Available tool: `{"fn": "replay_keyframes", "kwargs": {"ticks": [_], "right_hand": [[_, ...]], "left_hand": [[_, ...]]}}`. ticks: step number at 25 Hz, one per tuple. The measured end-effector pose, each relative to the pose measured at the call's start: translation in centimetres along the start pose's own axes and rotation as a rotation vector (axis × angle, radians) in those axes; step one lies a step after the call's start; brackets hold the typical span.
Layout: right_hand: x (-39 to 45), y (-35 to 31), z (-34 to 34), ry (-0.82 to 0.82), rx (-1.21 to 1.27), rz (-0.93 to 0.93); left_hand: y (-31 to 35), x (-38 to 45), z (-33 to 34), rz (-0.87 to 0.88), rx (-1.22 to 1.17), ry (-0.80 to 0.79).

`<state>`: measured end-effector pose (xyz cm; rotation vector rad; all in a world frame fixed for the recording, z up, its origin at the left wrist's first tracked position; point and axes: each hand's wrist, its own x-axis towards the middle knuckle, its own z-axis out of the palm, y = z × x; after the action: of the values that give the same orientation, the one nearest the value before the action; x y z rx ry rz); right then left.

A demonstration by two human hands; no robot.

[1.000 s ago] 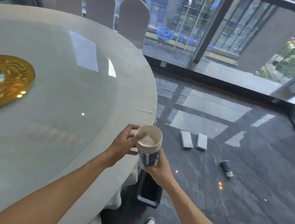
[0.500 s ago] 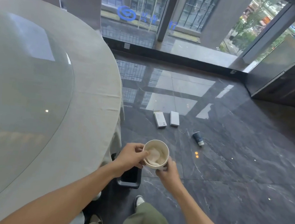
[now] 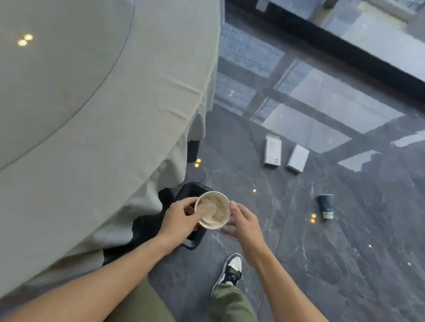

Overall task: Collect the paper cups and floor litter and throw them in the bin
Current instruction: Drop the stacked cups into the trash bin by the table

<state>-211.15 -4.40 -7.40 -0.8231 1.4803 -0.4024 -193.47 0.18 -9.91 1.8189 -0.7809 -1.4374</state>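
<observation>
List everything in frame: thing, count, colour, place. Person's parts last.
cup stack: at least one cup seen from above, white inside with crumpled paper in it, held over the bin; count of nested cups cannot be told
bin: 1, black, on the floor at the table's edge, mostly hidden under the hands
fallen cup: 1, dark blue, lying on its side on the floor, right
flat boxes: 2, white, side by side on the floor near the window
table: 1, round, pale cloth with glass top, left
floor: dark glossy marble
shoe: 1, black and white
trousers: olive green
left hand: gripping the cup rim
right hand: open beside the cup
</observation>
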Motion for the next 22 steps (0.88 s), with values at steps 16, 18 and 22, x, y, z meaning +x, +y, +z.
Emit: {"fn": "replay_keyframes", "kwargs": {"ticks": [16, 18, 22], "right_hand": [[23.2, 22.0, 6.4, -0.111, -0.524, 0.126], [24.4, 23.2, 7.0, -0.105, -0.542, 0.187], [25.4, 24.8, 7.6, -0.135, -0.598, 0.288]], "left_hand": [[-27.6, 16.0, 5.8, -0.36, 0.092, 0.145], [-29.0, 16.9, 5.7, -0.379, 0.118, 0.129], [-30.1, 17.7, 6.0, -0.449, 0.199, 0.056]]}}
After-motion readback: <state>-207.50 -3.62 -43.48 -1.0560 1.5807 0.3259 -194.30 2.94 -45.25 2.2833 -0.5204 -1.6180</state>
